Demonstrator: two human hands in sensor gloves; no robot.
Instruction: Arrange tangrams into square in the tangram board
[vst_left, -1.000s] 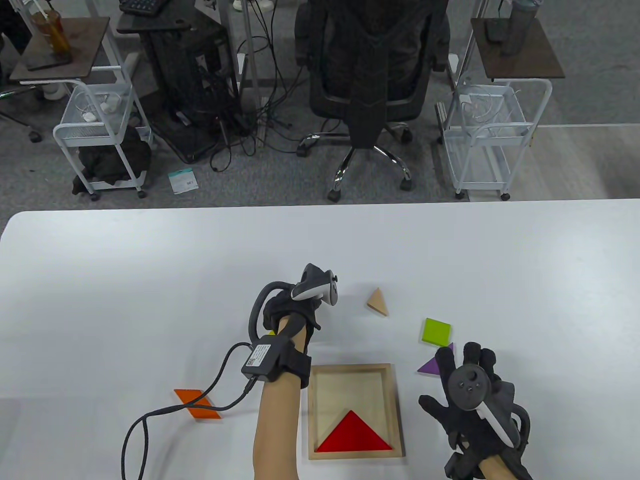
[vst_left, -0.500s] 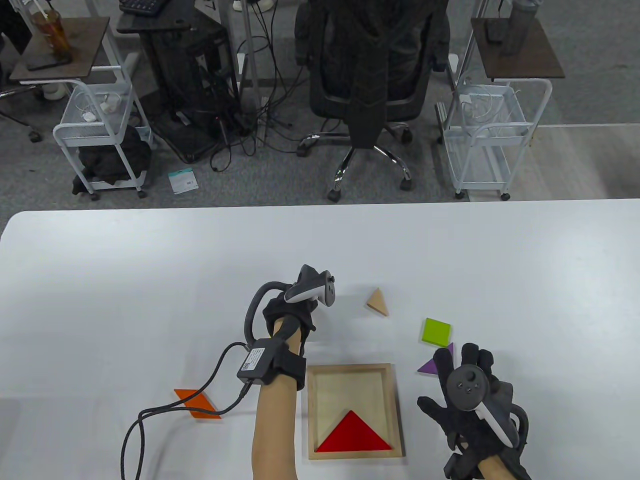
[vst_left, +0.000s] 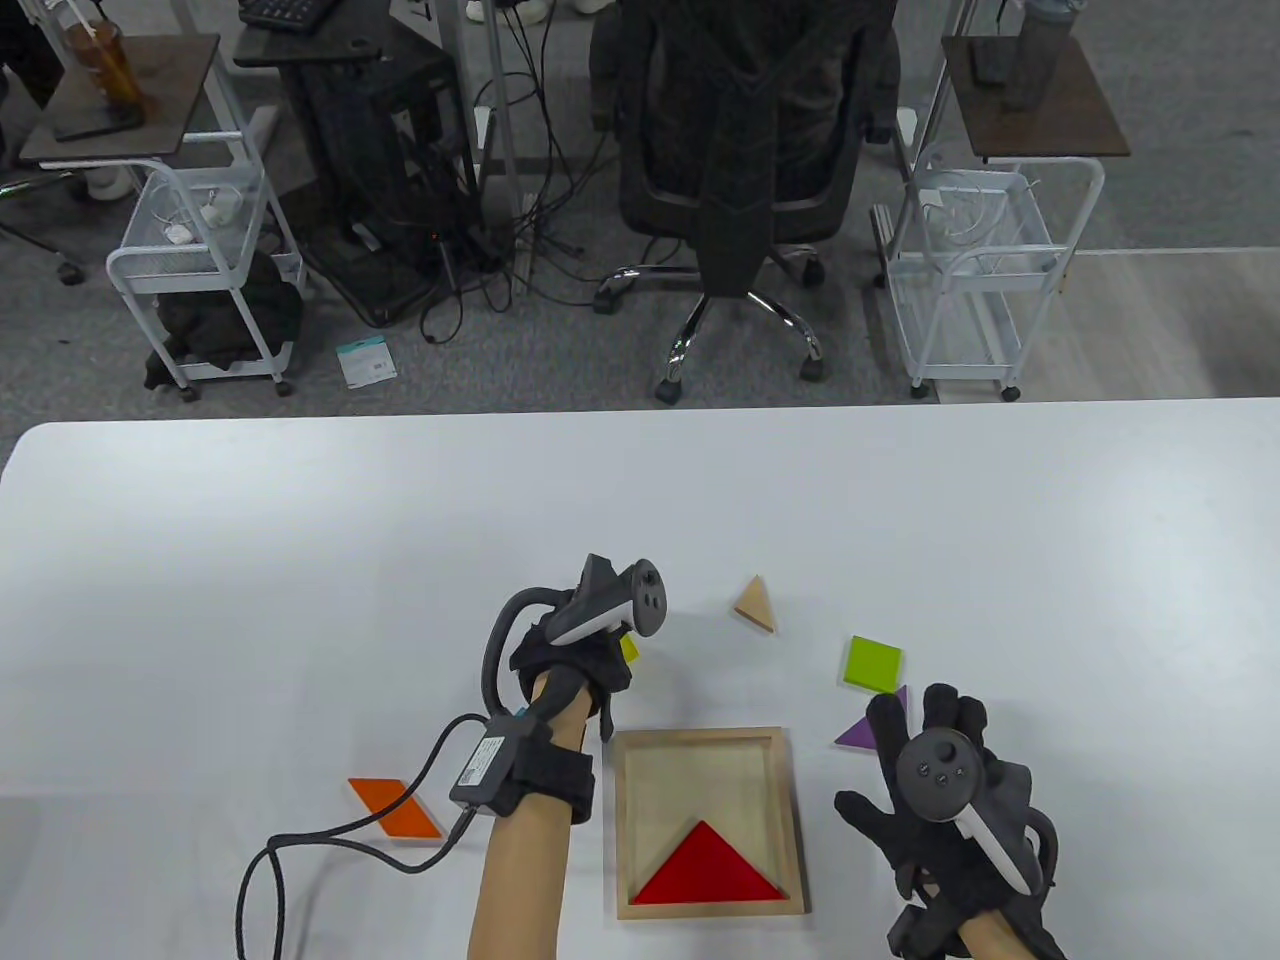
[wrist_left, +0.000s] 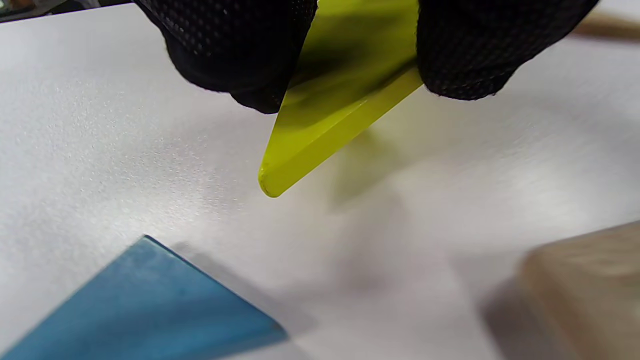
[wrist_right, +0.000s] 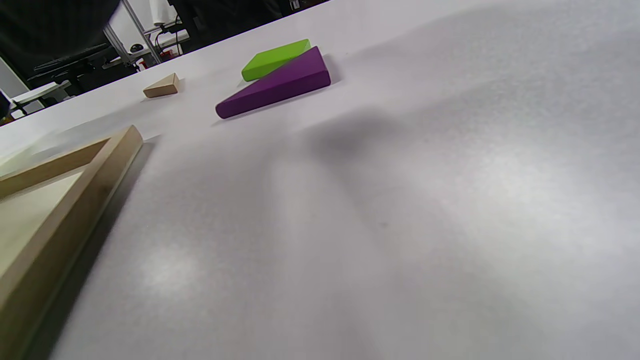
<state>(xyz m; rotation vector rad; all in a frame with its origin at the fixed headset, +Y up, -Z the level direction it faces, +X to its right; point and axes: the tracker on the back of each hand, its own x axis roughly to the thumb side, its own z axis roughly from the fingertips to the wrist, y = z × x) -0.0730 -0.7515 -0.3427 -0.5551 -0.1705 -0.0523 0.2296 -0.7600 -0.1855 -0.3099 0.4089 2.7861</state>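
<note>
The wooden tangram board (vst_left: 697, 737) lies near the front edge with a red triangle (vst_left: 708, 866) in its near half. My left hand (vst_left: 592, 662) hovers just beyond the board's far left corner and pinches a yellow triangle (wrist_left: 340, 95) between its fingertips (wrist_left: 235, 55), clear of the table. A blue triangle (wrist_left: 145, 305) lies under that hand, hidden in the table view. My right hand (vst_left: 925, 740) rests open with its fingers spread, right of the board, its fingertips at the purple triangle (vst_left: 858, 735).
A green square (vst_left: 872, 663) lies just beyond the purple triangle. A tan triangle (vst_left: 755, 605) sits further back, and an orange parallelogram (vst_left: 395, 808) lies left of the board under the glove's cable (vst_left: 330, 845). The board's corner (wrist_left: 585, 290) is close to the held piece.
My left hand has drawn back towards the board and turned, and the yellow triangle now shows at its right side. The right hand has stayed in place.
</note>
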